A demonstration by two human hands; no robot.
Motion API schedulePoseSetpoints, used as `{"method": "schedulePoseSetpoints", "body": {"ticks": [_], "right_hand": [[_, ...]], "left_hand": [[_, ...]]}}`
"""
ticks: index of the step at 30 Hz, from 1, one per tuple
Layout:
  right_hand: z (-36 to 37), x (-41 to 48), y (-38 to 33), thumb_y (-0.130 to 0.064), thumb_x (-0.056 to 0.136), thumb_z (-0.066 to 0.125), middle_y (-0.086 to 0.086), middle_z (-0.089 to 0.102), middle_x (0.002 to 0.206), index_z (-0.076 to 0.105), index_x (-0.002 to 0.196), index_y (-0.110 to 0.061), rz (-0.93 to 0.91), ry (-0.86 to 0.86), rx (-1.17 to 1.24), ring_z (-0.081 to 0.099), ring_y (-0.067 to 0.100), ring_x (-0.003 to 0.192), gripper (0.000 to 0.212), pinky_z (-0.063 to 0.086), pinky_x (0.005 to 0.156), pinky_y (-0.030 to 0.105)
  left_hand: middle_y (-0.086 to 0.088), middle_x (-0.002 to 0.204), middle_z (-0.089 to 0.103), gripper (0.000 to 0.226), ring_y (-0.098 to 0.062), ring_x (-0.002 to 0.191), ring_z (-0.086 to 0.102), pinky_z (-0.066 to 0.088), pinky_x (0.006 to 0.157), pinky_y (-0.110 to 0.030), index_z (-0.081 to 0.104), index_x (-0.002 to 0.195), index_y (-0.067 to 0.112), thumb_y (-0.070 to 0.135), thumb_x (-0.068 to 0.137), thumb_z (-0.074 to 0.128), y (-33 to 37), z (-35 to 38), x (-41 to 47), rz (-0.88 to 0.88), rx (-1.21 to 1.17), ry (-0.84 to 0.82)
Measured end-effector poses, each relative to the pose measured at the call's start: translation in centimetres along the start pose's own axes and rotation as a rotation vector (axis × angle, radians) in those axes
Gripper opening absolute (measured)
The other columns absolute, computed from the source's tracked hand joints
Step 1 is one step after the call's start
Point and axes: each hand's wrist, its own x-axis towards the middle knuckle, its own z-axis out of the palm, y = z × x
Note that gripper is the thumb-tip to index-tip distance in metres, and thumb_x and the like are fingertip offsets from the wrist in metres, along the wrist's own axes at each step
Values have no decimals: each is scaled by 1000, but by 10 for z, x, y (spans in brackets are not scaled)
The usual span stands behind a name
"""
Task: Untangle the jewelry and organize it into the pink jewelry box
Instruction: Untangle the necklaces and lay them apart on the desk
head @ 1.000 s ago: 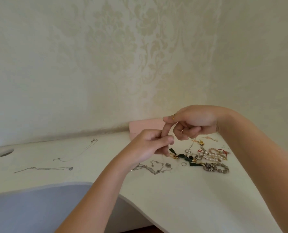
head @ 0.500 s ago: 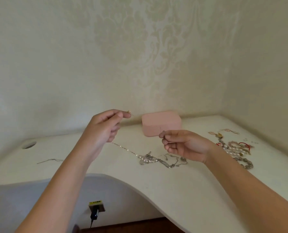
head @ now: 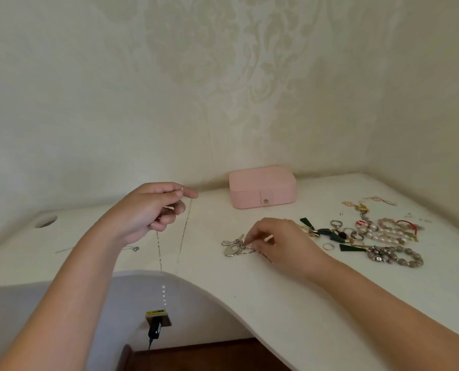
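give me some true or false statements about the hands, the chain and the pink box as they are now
1. The pink rectangular jewelry box is closed, its snap tab fastened. True.
2. The left hand pinches a thin silver chain that hangs down in a loop. True.
3. The right hand is raised high above the white table. False: it is down at the tangle of silver chains on the table, fingertips touching it.
4. The grey beaded bracelet lies inside the box. False: it lies on the table, to the right of the right hand.
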Motion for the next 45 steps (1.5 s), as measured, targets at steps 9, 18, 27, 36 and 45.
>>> {"method": "schedulePoseSetpoints", "body": {"ticks": [9,18,27,36,45], "right_hand": [[0,-2,13,-10,94,48,-9,51,138,56,129,-25,-213,-214,-303,44,7,127,40,30,104,17],[4,4,19,-25,98,41,-7,52,134,48,136,-26,-113,-169,-427,45,10,124,39,36,100,25],[2,9,27,-32,98,39,-8,45,142,44,138,-30,7,-94,-471,37,9,132,40,34,104,26],[1,13,29,-33,98,38,-1,40,145,39,142,-22,108,-38,-513,35,15,134,45,29,105,26],[-1,19,38,-4,78,56,0,61,118,55,124,-19,115,-117,-547,54,24,110,48,44,83,32]], "left_hand": [[2,63,48,23,-7,43,23,16,38,-15,68,94,10,11,98,45,-26,1,59,-101,179,-103],[-1,69,54,29,-11,46,31,24,45,-19,65,87,14,8,99,40,-15,3,112,-80,539,-57],[-6,114,60,21,-22,105,55,41,80,-27,61,111,14,14,95,47,-63,18,151,7,735,229],[15,98,57,17,4,94,50,36,77,-8,64,97,30,32,82,70,-63,87,66,467,667,-2],[16,93,56,23,5,83,51,36,73,-7,70,102,26,37,82,69,-83,107,65,437,645,53]]}}
